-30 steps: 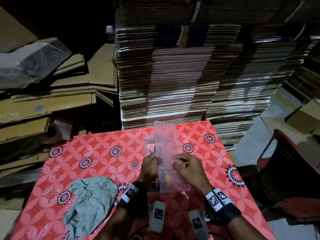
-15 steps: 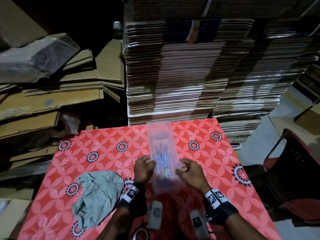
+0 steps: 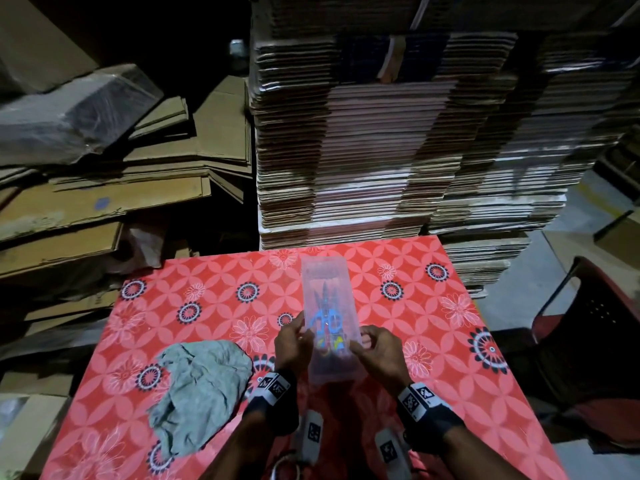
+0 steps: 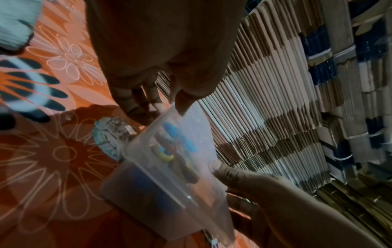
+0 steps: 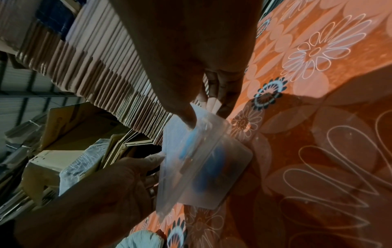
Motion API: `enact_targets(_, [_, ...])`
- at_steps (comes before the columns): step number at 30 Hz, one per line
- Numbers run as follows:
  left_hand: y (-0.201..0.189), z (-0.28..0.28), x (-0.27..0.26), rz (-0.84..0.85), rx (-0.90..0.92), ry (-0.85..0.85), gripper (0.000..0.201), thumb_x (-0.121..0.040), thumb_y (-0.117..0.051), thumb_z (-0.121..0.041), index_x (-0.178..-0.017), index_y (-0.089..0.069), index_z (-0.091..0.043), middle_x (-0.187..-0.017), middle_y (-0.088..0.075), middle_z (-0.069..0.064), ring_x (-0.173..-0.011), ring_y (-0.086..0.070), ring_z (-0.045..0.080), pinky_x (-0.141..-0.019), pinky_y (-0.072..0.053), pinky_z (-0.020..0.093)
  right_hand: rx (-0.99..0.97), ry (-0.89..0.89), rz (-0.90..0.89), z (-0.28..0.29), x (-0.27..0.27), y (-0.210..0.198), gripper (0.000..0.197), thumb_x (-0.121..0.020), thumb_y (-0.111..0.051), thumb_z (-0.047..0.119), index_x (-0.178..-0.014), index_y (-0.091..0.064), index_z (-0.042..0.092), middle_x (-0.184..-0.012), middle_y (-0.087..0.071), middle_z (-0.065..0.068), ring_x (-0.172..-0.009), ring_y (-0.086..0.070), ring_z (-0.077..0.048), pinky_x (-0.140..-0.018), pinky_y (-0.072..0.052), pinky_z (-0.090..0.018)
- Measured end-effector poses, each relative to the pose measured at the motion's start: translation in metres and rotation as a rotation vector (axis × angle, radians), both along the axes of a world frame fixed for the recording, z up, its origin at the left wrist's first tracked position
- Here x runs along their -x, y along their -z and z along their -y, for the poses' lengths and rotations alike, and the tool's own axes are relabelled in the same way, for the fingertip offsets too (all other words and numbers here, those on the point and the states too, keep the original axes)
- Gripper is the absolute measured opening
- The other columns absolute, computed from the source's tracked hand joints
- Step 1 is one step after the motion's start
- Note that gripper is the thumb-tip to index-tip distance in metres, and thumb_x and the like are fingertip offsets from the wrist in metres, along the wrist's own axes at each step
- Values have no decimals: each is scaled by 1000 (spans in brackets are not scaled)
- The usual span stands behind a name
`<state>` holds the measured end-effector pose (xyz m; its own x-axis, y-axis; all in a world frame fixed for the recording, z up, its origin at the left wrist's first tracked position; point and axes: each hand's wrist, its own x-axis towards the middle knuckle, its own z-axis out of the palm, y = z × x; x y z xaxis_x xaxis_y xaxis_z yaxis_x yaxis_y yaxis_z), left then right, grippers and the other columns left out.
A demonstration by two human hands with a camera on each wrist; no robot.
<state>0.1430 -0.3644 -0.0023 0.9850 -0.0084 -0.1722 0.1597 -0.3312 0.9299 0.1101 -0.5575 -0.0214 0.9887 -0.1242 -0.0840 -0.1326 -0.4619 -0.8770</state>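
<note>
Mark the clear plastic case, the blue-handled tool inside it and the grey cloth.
clear plastic case [image 3: 323,271], head view, its bare far end
blue-handled tool [image 3: 321,321], head view, its blue handle
grey cloth [image 3: 201,386], head view, middle of the crumpled heap

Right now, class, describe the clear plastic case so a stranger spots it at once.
Find the red flowered table. Over its middle, the left hand and right hand pinch the clear plastic case. Unlike the grey cloth nearby, it is see-through, with a blue-handled tool inside.

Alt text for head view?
Left hand and right hand hold a clear plastic case with a blue-handled tool inside, over a red floral table. A grey cloth lies to their left; stacked flat cardboard stands behind.
</note>
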Motion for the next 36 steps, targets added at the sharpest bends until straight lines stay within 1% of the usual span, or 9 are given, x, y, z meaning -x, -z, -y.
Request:
enact_targets(5, [11,0,-6,-22,3,-9,37,-85,-44,-30,-113,-68,-34,-83,-71,-13,-74,-67,15,-55,-51,14,-3,-16,13,1,-4,3,21,-82,-74,40,-80,-76,20,-71,-75,6,-61,-70,-12,-55,-58,-36])
enact_targets(9, [23,-5,-13,-38,-24,-31,37,-98,-47,-15,-122,-72,-25,-78,-69,-7,-62,-57,10,-48,-46,16,-16,-60,17,-1,-9,3,35,-81,-63,50,-90,-80,21,-75,-77,12,-63,-70,-3,-55,-53,-21])
enact_targets(13, [43,-17,-19,-69,-40,-39,44,-84,-49,-34,-120,-73,-37,-85,-74,-2,-75,-68,25,-68,-62,44,13,-51,-41,7,-17,15,29,-90,-59,29,-96,-76,6,-66,-69,-1,-56,-56,-11,-59,-54,-32])
enact_targets(16, [37,-23,-18,-159,27,-28,51,-85,-68,-23,-135,-61,-23,-102,-75,10,-93,-73,34,-75,-64,48,-103,-99,-198,16,-20,14,31,-87,-60,12,-108,-81,22,-59,-56,12,-56,-45,-7,-61,-42,-27])
enact_targets(19, [39,-38,-15,-320,202,46,65,-82,-72,16,-129,-55,-26,-98,-70,17,-86,-68,34,-67,-58,41,-389,-160,-387,32,-16,15,50,-75,-62,10,-120,-79,22,-84,-66,-12,-75,-54,-24,-73,-46,-37])
enact_targets(25, [45,-51,-1,-350,238,167,31,-89,-55,23,-109,-70,5,-79,-61,17,-71,-64,25,-59,-56,32,-611,-228,-421,46,1,8,37,-84,-70,10,-120,-77,12,-105,-68,-36,-93,-61,-36,-80,-53,-40])
enact_targets(28, [44,-51,4,-321,217,198,28,-81,-52,25,-106,-62,15,-68,-49,3,-62,-52,16,-56,-49,27,-620,-223,-388,41,7,-1,31,-99,-58,-4,-114,-80,11,-90,-74,-12,-77,-65,-23,-70,-49,-29])
enact_targets(31, [36,-47,2,-301,94,188,35,-76,-58,7,-102,-72,-10,-72,-62,-5,-62,-58,18,-57,-51,28,-639,-185,-415,40,7,0,38,-97,-48,-19,-123,-70,-3,-71,-66,9,-65,-64,-11,-60,-51,-23])
enact_targets(36, [23,-51,-3,-159,45,295,95,-67,-92,-29,-152,-50,-21,-127,-63,21,-100,-63,14,-82,-56,32,-201,-200,-221,39,-11,8,75,-72,-78,-9,-119,-73,49,-101,-69,-14,-88,-60,-25,-85,-58,-47])
